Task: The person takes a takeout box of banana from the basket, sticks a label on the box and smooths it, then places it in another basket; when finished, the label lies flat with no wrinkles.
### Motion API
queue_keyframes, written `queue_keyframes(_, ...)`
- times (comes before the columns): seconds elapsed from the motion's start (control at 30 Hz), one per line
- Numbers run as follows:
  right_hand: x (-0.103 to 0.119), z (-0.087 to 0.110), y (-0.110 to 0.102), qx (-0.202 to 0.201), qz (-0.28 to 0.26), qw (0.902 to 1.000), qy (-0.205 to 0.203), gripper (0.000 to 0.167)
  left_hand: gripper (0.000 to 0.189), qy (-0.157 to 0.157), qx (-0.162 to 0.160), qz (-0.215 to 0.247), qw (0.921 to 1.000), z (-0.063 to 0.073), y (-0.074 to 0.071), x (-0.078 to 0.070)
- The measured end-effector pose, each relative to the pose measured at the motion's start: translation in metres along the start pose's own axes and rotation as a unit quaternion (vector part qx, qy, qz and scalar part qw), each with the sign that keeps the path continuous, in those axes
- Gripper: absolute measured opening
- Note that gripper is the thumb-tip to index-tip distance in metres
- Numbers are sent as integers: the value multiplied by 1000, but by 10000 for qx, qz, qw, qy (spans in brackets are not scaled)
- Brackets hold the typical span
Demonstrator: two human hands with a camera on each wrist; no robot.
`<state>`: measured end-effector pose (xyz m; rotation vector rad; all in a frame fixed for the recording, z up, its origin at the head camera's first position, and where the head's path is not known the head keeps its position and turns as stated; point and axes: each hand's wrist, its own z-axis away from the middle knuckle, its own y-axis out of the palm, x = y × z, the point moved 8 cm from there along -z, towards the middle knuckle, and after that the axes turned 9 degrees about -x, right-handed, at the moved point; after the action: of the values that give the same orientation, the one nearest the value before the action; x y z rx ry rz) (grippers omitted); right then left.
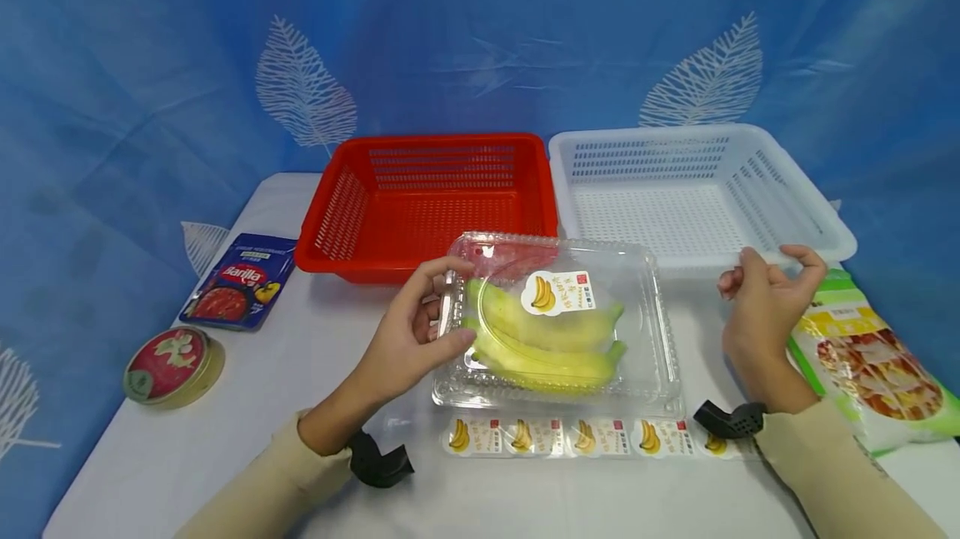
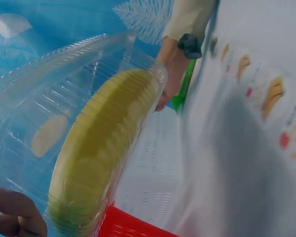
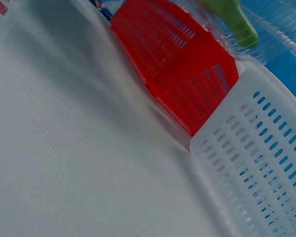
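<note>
My left hand (image 1: 405,343) grips the left edge of a clear plastic clamshell box (image 1: 648,356), its thumb in front and the other fingers behind. Bananas (image 1: 551,362), yellow with green ends, lie inside, and a white banana sticker (image 1: 579,291) is on the lid. Held tilted, the box (image 2: 27,123) is lifted above the table in the left wrist view. To the right of the box, my right hand (image 1: 768,306) hovers by the white basket's front rim, fingers loosely bent and apparently holding nothing. The right wrist view does not show that hand.
A red basket (image 1: 442,266) and a white basket (image 1: 813,214) stand side by side at the back. Before me lies a strip of banana stickers (image 1: 585,439). A Barilla pouch (image 1: 240,281) and a round tin (image 1: 174,366) are left; a green-edged food bag (image 1: 870,364) is right.
</note>
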<state>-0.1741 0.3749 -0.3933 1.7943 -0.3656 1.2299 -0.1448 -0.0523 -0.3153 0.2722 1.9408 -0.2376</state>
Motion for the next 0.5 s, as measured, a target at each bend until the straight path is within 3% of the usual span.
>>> queue_keyframes(0.13, 1, 0, 2, -7, 85, 9999, -86, 50, 61, 13, -111, -95, 9999, -14, 0, -9)
queue_keyframes(0.33, 0, 0, 1, -32, -16, 10000, -81, 49, 57, -265, -309, 358, 9985, -39, 4, -15)
queue_keyframes(0.5, -1, -2, 0, -22, 78, 9999, -98, 48, 54, -116, -496, 597, 9969, -63, 7, -15)
